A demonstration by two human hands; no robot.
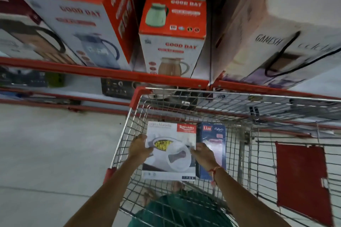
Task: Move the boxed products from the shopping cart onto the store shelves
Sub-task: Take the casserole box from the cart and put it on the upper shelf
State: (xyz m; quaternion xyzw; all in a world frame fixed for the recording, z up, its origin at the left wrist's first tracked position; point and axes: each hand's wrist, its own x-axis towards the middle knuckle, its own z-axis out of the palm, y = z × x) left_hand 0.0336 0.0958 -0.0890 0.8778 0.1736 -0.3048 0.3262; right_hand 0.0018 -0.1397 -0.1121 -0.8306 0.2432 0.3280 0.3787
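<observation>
White casserole box inside wire shopping cart, beside dark blue box, clasped at opposite side edges by left hand and right hand; stiff cardboard, probably light, best lifted by both sides toward red-edged shelf.

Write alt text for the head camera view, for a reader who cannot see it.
Both hands, left hand and right hand, grip a white Rishabh box inside a wire shopping cart, beside a dark blue Liza box. Ahead, red-edged shelves hold Good Day jug boxes.
</observation>
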